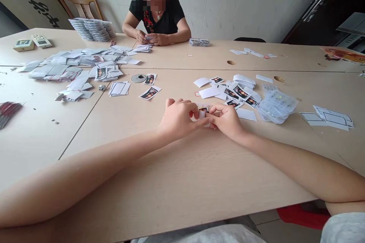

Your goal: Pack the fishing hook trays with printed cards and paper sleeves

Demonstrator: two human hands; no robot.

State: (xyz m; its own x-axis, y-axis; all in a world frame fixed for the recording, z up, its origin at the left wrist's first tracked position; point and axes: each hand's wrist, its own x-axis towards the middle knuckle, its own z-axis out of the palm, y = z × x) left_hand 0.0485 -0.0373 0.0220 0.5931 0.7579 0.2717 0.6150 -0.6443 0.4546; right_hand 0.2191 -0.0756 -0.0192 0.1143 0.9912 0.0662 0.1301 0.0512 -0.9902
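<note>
Glossy plastic packets (pixel 276 104), paper cards (pixel 241 92), wood-grain table (pixel 176 190)

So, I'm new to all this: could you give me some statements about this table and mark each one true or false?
1. The person's left hand and right hand meet at one small white piece. True.
2. The clear plastic packets lie to the left of both hands. False: the packets lie to the right of both hands.
3. A round grey disc lies beside a dark printed card. True.
4. The co-worker's hands are far apart. False: the co-worker's hands are close together.
5. A wooden chair stands beyond the far edge of the table. True.
</note>
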